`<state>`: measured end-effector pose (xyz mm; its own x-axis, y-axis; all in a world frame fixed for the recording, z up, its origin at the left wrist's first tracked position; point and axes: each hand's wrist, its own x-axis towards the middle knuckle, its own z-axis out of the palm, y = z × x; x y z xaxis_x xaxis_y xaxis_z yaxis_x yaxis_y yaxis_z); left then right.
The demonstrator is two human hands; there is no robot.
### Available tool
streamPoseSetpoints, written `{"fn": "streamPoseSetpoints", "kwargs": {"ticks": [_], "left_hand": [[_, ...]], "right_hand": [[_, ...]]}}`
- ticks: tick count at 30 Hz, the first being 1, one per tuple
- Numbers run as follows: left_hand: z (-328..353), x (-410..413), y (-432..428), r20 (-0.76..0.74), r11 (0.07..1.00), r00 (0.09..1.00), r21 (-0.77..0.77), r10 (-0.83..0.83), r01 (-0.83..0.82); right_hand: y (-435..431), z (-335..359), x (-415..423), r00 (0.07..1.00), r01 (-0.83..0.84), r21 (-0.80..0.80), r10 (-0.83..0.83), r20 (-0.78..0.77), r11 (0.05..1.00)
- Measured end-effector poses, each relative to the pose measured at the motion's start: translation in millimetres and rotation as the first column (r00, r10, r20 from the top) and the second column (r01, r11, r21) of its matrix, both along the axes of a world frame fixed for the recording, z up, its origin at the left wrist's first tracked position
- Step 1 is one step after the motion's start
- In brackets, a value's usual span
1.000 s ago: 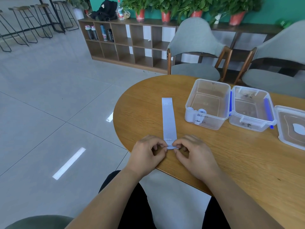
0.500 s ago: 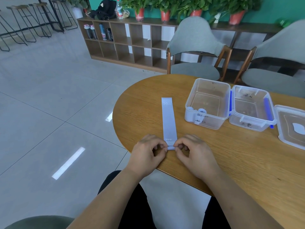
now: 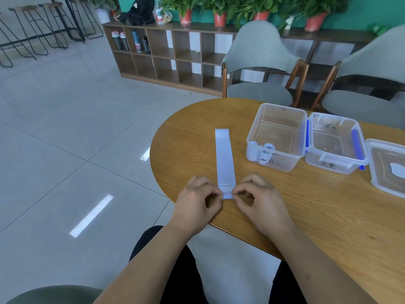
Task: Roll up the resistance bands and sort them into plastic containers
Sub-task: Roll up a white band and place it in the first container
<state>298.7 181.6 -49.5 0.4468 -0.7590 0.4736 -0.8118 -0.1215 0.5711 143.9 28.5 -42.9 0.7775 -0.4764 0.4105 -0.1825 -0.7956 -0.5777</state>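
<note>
From the head view, the only one I have, the resistance band [image 3: 225, 159] lies flat on the desk [image 3: 306, 216]. It is a long pale lavender strip running straight away from me, with its far end marked "20" and its near end close to the desk's edge. My left grip [image 3: 197, 200] and right grip [image 3: 262, 200] (bare hands here, no tooling) are both closed on that near end. Each pinches a corner between thumb and forefinger, with the other fingers curled in. Whether a first turn is already tucked under the fingers I can't quite tell; the end looks slightly doubled, but the hands hide it.

I judge the band to be thin, light and limp. It is rubbery enough to cling a little to the wood, and it will likely spring open if released. The place to hold it is where I have it, at the two near corners. Even pressure from both sides should keep the roll straight rather than coning. Once rolled, it wants a pinch across the coil so it does not unwind on the way over.

To the right stands a clear plastic container [image 3: 285, 165] with rolled bands [image 3: 262, 153] of the same pale colour in its near left corner. A second container [image 3: 333, 166] with blue clasps touches it on the far side, and it looks bare inside. A loose lid [image 3: 388, 170] lies beyond that.
</note>
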Motion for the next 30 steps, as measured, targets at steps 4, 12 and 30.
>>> {"fn": "streamPoseSetpoints", "kwargs": {"ticks": [4,12,30], "left_hand": [[0.1,-0.7,0.4,0.014,1.000,1.000,0.002,-0.004,0.004],[0.4,-0.5,0.0,-0.007,1.000,1.000,-0.010,0.019,-0.019],[1.7,0.6,0.5,-0.032,0.999,0.999,0.031,-0.009,0.010]], "right_hand": [[1.6,-0.1,-0.1,0.999,-0.010,-0.081,0.008,-0.033,0.997],[1.3,-3.2,1.0,0.998,0.006,-0.111,-0.012,-0.057,0.994],[1.6,-3.5,2.1,0.996,0.007,-0.106,-0.016,-0.085,0.994]]}}
